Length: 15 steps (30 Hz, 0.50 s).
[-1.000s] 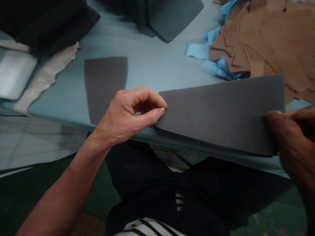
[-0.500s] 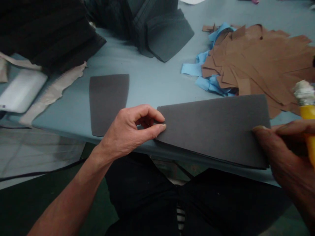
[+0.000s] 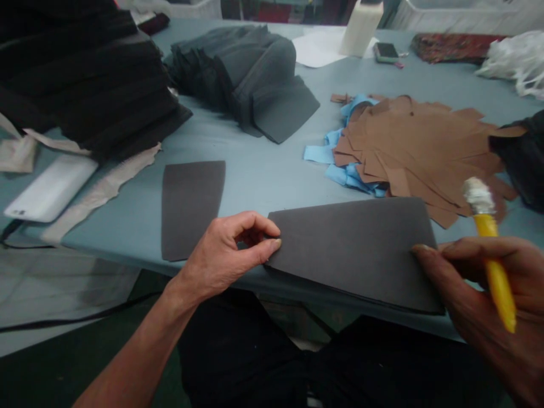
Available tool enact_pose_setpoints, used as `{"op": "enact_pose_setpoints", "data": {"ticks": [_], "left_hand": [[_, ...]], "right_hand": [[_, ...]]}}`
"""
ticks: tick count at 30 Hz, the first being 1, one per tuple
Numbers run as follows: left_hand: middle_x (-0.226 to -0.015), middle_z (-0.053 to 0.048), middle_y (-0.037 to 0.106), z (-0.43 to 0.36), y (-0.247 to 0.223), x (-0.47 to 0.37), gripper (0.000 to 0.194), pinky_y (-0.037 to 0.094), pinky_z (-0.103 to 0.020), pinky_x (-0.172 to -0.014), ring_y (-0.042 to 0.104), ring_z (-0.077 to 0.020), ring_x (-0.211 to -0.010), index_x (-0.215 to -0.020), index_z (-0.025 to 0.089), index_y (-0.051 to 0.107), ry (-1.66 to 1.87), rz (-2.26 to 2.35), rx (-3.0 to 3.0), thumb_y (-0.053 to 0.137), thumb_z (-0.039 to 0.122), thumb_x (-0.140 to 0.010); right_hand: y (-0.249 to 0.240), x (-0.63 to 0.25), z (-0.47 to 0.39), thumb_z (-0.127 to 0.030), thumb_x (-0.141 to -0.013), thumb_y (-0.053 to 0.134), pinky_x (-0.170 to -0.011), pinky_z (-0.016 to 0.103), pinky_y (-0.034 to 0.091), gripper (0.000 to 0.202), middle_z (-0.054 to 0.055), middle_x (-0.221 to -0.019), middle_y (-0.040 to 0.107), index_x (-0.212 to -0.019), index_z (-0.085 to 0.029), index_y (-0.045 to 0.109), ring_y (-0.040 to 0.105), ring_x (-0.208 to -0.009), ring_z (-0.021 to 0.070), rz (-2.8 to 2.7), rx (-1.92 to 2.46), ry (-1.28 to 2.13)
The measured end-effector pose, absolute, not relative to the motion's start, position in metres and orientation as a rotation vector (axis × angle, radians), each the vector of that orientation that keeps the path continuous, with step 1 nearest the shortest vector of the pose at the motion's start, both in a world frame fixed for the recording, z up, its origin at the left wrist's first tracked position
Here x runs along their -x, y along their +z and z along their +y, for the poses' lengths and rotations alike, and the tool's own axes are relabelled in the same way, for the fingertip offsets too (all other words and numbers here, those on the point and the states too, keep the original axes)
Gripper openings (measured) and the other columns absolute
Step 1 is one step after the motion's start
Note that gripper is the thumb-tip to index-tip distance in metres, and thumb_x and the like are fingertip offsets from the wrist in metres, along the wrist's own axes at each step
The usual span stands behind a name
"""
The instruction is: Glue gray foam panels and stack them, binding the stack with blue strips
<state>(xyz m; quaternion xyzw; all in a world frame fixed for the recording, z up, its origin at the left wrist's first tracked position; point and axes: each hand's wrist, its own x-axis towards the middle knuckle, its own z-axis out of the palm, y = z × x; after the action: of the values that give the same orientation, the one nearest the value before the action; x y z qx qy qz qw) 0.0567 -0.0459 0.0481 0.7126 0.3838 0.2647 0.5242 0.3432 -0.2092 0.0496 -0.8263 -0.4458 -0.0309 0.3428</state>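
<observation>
A tapering dark grey sheet (image 3: 348,249), apparently with more layers under it, lies along the table's near edge. My left hand (image 3: 238,243) pinches its narrow left end between thumb and fingers. At the wide right end, the thumb of my right hand (image 3: 480,294) presses on the sheet's edge. That same hand holds a yellow-handled brush (image 3: 495,283) between its fingers, its whitish, clotted tip pointing up and away. A smaller dark grey piece (image 3: 193,204) lies flat just beyond my left hand.
Brown cut pieces (image 3: 412,141) lie heaped over blue strips (image 3: 318,153). Behind are dark stacked panels (image 3: 255,79) and a black pleated pile (image 3: 85,73). A white phone-like device (image 3: 53,187) sits at left; a pale bottle (image 3: 363,28) and a plastic bag (image 3: 518,62) stand farther back.
My view has tilted up, so the table's far side shows and everything sits lower in the picture. Both hands keep their places on the sheet; more of the brush is visible.
</observation>
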Motion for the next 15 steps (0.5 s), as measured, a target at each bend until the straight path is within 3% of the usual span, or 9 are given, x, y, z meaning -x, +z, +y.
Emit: {"op": "enact_pose_setpoints", "data": {"ticks": [6,9,15], "left_hand": [[-0.074,0.002,0.071,-0.048,0.050,-0.057,0.012,0.049,-0.020,-0.063,0.063,-0.0100,-0.066,-0.087,0.019,0.076,0.625,0.924,-1.744,0.074,0.031,-0.086],[-0.071,0.002,0.070,-0.049,0.051,-0.057,0.011,0.048,-0.021,-0.061,0.063,-0.0105,-0.064,-0.087,0.019,0.075,0.628,0.941,-1.778,0.071,0.029,-0.087],[-0.072,0.001,0.070,-0.051,0.049,-0.058,0.014,0.049,-0.023,-0.062,0.063,-0.0124,-0.064,-0.086,0.020,0.075,0.646,0.990,-1.824,0.069,0.032,-0.087]], "right_hand": [[0.048,-0.342,-0.203,-0.066,-0.087,0.076,-0.045,0.027,0.046,0.041,-0.004,-0.068,0.066,-0.081,-0.027,0.063,0.060,-0.050,0.0150,-1.273,1.961,-0.120],[0.044,-0.340,-0.204,-0.055,-0.091,0.076,-0.046,0.025,0.045,0.031,-0.004,-0.071,0.065,-0.085,-0.028,0.062,0.056,-0.049,0.0127,-1.238,1.950,-0.024],[0.043,-0.332,-0.207,-0.051,-0.092,0.074,-0.050,0.027,0.044,0.027,-0.003,-0.077,0.064,-0.089,-0.027,0.061,0.052,-0.054,0.0134,-1.157,1.966,0.113]]}}
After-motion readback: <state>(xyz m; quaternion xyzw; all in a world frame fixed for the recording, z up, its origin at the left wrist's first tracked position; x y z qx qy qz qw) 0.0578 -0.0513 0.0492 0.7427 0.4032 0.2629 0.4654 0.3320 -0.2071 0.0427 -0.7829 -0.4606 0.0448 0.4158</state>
